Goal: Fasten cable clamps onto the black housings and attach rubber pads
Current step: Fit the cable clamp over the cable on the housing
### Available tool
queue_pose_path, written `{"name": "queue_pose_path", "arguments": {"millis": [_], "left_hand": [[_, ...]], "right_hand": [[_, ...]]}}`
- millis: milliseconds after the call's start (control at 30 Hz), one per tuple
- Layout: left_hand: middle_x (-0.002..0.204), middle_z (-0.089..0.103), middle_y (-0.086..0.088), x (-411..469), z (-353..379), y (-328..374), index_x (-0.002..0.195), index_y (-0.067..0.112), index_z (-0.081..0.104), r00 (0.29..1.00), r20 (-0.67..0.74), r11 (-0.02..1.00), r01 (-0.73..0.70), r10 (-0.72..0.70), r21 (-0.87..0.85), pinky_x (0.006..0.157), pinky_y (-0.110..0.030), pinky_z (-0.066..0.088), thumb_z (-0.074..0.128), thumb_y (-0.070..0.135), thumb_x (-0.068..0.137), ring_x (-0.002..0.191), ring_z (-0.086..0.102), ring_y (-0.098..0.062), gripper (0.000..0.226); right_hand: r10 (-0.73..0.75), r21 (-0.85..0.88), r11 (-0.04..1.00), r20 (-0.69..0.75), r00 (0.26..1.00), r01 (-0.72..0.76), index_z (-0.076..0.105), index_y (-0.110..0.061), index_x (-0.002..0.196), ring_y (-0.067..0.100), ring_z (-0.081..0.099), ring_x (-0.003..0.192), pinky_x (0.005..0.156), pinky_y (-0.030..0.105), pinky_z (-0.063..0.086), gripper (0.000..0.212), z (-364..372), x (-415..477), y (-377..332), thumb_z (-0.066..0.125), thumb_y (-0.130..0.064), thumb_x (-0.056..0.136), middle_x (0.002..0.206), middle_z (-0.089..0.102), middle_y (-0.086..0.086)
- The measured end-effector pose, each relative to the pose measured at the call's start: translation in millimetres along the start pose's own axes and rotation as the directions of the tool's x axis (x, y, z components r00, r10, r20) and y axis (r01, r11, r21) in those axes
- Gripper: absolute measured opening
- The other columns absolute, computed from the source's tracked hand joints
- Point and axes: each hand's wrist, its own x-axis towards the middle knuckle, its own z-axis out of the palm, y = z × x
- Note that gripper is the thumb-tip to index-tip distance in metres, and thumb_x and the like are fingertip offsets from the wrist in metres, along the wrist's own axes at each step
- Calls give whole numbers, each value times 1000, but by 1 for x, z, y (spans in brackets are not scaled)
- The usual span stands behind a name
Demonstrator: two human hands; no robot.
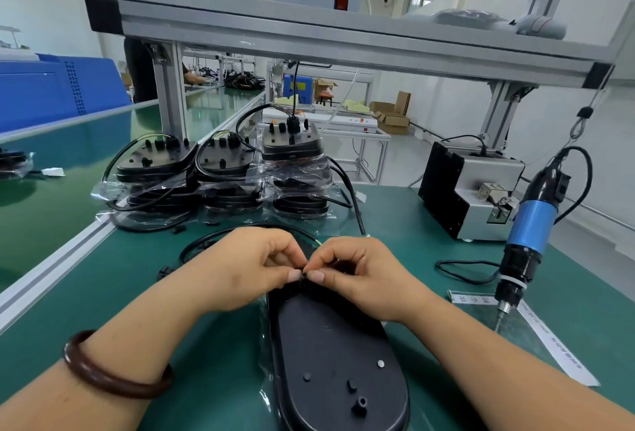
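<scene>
A black oval housing [330, 355] lies lengthwise on the green mat in front of me, on a clear plastic bag. Small pegs and a pale round pad [380, 363] stand on its near end. My left hand [247, 265] and my right hand [360, 272] meet over its far end. Both pinch a small black part [304, 273] between thumb and forefinger; it is mostly hidden by the fingertips. A black cable [220, 235] loops on the mat behind my hands.
Three stacks of bagged black housings [223, 169] with cables stand behind. A blue electric screwdriver [529, 235] hangs at the right, tip just above the mat, over a white label strip [553, 344]. A grey screw feeder box [470, 186] sits far right. An aluminium rail [55, 265] borders the left.
</scene>
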Motion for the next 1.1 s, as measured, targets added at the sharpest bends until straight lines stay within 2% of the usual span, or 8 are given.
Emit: {"name": "queue_pose_path", "arguments": {"millis": [67,200,367,500,600,700,900,1100], "left_hand": [[73,66,14,1,1,1,82,34,65,1000,15,1000,-1,1,-10,68,-15,51,69,19,85,66,61,3,15],[66,62,27,0,3,5,79,38,62,999,-29,995,-23,26,95,62,-3,39,68,25,84,67,55,13,15],[95,59,24,-4,2,1,96,40,54,995,86,983,-62,48,171,83,-12,40,71,36,80,96,54,8,23],[101,59,20,-3,1,-1,98,39,53,992,129,997,-22,12,73,77,-4,40,72,32,81,96,55,8,26],[101,61,18,-2,0,-3,97,40,54,988,151,1000,14,-15,7,77,-5,41,72,26,82,92,56,8,27],[95,63,18,-2,-1,-3,94,38,55,988,156,999,21,-16,-32,70,-2,41,72,22,83,82,56,13,26],[93,64,18,-2,1,-3,92,38,57,989,147,998,32,-23,-58,70,-3,42,72,21,83,78,56,15,25],[91,64,19,-3,1,-1,90,39,58,994,112,1000,17,-18,3,75,-7,45,73,23,82,82,58,9,23]], "right_hand": [[17,-25,1000,23,1000,-16,70,-28,82,14,64,80,80,28,52,20,-3,2,-1,71,-9,85,83,70,1],[71,-21,997,62,996,-70,69,-30,79,0,58,72,75,16,47,24,-6,4,-4,71,-7,86,75,67,-11],[129,-54,991,82,988,-125,69,-31,77,-6,53,63,65,10,42,25,-10,6,-7,71,-8,86,65,64,-18],[121,-89,990,103,987,-112,69,-30,78,0,57,69,72,16,48,25,-11,8,-11,71,-6,86,73,66,-12],[123,-119,987,122,985,-109,69,-27,79,-5,59,70,72,12,47,22,-12,10,-12,71,-6,85,73,67,-14],[99,-189,978,63,993,-86,72,-23,81,-5,59,70,71,10,46,16,-8,6,-8,71,-8,85,71,65,-18],[28,-264,964,60,998,-12,76,-15,87,7,65,82,83,30,53,9,-10,3,-9,72,-8,84,84,70,-9],[-126,-449,873,174,977,192,75,-6,90,20,66,87,79,38,51,8,-12,4,-15,68,-8,86,89,73,4]]}}
